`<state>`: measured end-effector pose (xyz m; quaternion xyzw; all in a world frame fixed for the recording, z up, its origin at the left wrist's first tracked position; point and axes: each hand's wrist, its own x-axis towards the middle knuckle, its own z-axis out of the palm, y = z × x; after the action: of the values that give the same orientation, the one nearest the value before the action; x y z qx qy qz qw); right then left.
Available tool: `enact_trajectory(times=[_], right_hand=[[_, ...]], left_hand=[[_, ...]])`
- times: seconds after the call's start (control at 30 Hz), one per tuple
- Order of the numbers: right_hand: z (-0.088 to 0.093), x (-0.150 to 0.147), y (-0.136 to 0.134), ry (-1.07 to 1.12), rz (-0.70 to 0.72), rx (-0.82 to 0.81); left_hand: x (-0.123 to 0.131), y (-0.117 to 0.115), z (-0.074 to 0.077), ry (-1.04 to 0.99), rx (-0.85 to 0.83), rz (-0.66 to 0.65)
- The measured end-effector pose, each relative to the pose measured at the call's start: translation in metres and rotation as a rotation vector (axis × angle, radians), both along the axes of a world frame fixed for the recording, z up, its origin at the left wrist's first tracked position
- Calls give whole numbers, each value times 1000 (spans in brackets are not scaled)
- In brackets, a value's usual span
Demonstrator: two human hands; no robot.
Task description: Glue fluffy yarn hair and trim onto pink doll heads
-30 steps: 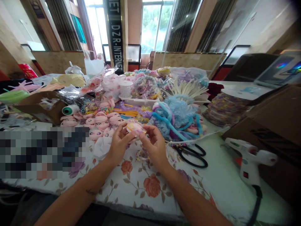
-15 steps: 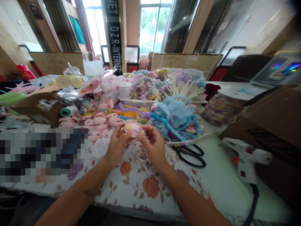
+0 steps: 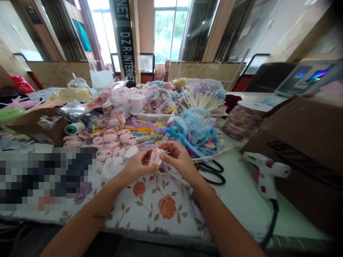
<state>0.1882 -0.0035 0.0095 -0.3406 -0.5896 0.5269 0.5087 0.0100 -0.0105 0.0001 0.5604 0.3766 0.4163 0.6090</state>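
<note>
Both hands meet just above the flowered tablecloth (image 3: 160, 207) in the middle of the view. My left hand (image 3: 138, 165) and my right hand (image 3: 179, 159) each pinch the same small pink and yellow doll piece (image 3: 156, 156), held between the fingertips. A thin strand of ribbon or trim trails down from it toward the cloth. Just behind my left hand lie several pink doll faces (image 3: 107, 141) in rows.
Black scissors (image 3: 213, 171) lie right of my right hand. A white glue gun (image 3: 265, 175) with a black cord stands further right, next to brown cardboard boxes (image 3: 305, 142). Blue and purple yarn (image 3: 194, 130), trims, bags and a green thread spool (image 3: 73, 128) crowd the table's back.
Both hands have lowered the doll piece toward the cloth and turned it on edge. My right hand has closed over its top. The view has shifted slightly right.
</note>
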Motion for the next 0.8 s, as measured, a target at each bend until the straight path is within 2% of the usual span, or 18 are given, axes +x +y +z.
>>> enact_trajectory(times=[0.1,0.27,0.37,0.6,0.8], right_hand=[[-3,-1,1,-3,-3,30],[-2,-1,3,81,-19,19],[-1,0,3,109,-38,7],[-1,-1,3,100,-140,10],[-3,-2,2,71,-113,-14]], left_hand=[[0,1,5,-18,-6,-43],[5,1,22,3,-34,76],[8,4,27,19,-25,100],[15,12,21,34,32,128],[11,13,12,-27,51,119]])
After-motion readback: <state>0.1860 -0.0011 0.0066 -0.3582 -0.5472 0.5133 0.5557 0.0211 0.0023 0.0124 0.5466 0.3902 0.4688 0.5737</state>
